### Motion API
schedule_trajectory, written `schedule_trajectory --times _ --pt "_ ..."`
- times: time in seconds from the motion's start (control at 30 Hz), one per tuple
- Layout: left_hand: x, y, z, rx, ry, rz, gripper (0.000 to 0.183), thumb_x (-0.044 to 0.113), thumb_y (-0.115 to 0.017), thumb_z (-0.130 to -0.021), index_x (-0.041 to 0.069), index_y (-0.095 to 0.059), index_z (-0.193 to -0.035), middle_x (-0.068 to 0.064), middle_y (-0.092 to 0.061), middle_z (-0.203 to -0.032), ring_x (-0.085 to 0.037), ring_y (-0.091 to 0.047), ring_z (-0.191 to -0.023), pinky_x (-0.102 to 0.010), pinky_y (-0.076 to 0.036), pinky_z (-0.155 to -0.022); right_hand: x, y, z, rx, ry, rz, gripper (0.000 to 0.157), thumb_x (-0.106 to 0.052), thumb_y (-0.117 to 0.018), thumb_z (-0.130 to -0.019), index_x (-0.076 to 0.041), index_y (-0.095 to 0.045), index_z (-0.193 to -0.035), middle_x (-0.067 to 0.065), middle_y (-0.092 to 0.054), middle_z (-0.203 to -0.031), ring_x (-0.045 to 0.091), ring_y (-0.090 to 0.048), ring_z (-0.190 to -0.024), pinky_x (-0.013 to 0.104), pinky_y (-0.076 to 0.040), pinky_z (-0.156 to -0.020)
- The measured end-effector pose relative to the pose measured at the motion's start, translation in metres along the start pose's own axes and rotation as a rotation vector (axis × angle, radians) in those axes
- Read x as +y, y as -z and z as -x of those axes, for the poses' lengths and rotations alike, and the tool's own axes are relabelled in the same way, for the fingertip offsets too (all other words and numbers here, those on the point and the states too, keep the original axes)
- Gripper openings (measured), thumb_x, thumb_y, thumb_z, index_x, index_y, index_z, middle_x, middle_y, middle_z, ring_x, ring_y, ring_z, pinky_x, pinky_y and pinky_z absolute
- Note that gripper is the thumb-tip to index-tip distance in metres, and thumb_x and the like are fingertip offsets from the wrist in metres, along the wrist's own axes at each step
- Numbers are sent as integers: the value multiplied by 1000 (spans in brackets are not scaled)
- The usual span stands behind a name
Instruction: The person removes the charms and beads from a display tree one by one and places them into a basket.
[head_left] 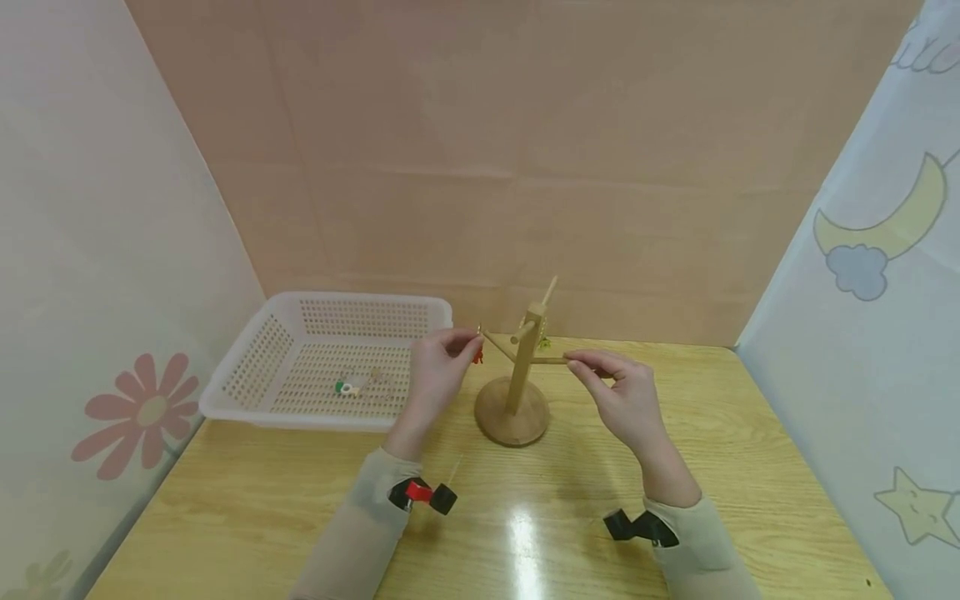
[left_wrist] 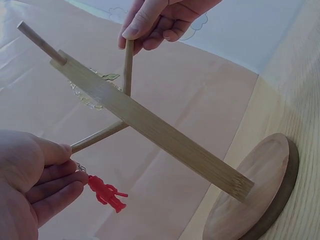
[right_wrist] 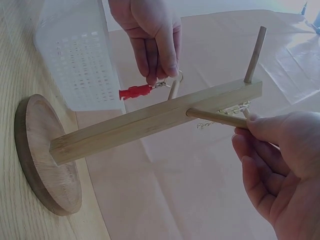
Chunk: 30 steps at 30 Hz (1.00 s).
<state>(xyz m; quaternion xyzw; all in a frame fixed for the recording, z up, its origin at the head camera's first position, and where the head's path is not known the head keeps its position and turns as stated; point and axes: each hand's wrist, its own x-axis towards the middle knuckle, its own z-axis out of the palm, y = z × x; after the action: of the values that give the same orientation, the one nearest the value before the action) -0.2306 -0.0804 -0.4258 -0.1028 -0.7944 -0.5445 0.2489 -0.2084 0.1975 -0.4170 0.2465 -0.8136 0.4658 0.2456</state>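
Note:
A wooden stand point(head_left: 519, 379) with a round base and several pegs stands on the table. My left hand point(head_left: 437, 367) pinches a keychain with a red figure point(left_wrist: 105, 192) at the tip of the left peg. In the right wrist view its metal ring point(right_wrist: 181, 76) is by the peg's end; whether it is around the peg I cannot tell. My right hand point(head_left: 626, 400) pinches the end of the right peg point(right_wrist: 220, 118) between thumb and fingers. Behind the post, a clear beaded bracelet point(left_wrist: 80, 96) with a green leaf-like piece hangs from the stand.
A white plastic basket point(head_left: 225, 408) stands left of the stand on the wooden table point(head_left: 570, 517). Several small trinkets lie in it, one with green and white parts point(head_left: 347, 388). A tan backdrop point(head_left: 487, 167) rises behind, with patterned panels at both sides.

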Motion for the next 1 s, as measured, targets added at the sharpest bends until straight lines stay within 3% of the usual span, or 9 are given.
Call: schedule_trajectory --times 1.0 --pt "-1 2 5 4 -11 -26 9 8 -82 -95 -1 -83 -98 -9 -80 -88 -20 -76 -77 -33 -63 -72 -2 3 1 -20 -5 19 16 -4 -78 -98 -10 -84 -111 0 -81 -104 7 -69 -86 14 -52 -74"
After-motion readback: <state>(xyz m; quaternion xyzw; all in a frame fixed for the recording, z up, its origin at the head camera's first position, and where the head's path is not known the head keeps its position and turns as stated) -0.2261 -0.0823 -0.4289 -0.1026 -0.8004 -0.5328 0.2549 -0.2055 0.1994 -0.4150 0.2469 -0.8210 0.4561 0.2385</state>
